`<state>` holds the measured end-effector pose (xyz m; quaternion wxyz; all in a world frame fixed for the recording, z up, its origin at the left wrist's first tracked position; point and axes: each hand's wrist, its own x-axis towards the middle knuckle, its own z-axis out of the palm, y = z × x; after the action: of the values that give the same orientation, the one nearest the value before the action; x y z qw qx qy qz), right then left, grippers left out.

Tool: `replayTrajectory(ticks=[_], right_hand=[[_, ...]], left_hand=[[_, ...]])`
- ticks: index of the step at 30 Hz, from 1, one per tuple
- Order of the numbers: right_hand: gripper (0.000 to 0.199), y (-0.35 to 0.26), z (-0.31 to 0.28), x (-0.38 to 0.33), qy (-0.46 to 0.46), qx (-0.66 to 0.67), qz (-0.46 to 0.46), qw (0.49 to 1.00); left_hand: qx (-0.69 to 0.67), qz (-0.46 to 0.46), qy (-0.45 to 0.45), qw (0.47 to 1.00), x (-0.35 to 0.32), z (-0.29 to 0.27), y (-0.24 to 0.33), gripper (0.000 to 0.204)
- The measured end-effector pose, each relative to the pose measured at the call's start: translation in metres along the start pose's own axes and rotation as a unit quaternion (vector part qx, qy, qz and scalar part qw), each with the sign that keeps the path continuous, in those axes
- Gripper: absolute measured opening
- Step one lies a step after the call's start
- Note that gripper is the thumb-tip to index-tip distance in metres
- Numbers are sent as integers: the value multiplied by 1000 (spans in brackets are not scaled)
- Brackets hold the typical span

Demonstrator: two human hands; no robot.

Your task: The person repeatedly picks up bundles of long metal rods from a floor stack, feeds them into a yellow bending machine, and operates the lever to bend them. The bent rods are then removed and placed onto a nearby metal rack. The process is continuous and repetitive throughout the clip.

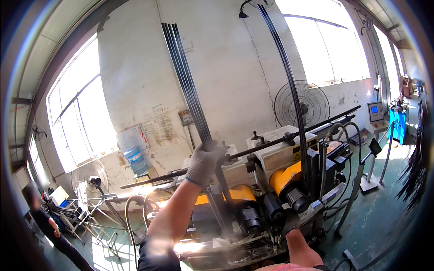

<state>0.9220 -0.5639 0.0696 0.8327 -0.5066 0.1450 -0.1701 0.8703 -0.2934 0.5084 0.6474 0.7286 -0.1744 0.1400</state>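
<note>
Rods [186, 81] — left hand [205, 162] wrapped round them, apparently steadying; right hand [291, 221] just below black motor [297, 199], grip can't be told — next move likely needs firm hold.

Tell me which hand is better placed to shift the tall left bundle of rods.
Probably the left hand: its grip appears closed around those rods, while the right hand is lower down, near a black cylinder.

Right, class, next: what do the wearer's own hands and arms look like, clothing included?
The left hand wears a pale, knit-looking glove with a bluish cuff edge. The right hand wears a darker-looking glove. Both forearms are bare below dark sleeves.
</note>
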Motion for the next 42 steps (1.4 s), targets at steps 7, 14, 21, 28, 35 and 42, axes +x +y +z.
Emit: replayTrajectory(ticks=[7, 14, 21, 28, 35, 42], right_hand=[[5, -16, 16, -22, 18, 140, 44, 989], [16, 17, 4, 1, -34, 34, -37, 998], [19, 3, 6, -10, 3, 210, 93, 973], [20, 8, 6, -16, -56, 219, 98, 969], [18, 17, 8, -11, -44, 129, 139, 981], [17, 3, 19, -7, 47, 243, 154, 957]], left_hand=[[68, 18, -13, 997, -1, -20, -10, 52], [121, 53, 2, 991, 5, -24, -19, 48], [103, 35, 3, 994, 1, -18, -12, 47], [151, 29, 39, 987, -6, -21, -9, 47], [191, 54, 34, 979, -12, -21, -9, 40], [394, 162, 20, 905, -7, -20, -13, 35]])
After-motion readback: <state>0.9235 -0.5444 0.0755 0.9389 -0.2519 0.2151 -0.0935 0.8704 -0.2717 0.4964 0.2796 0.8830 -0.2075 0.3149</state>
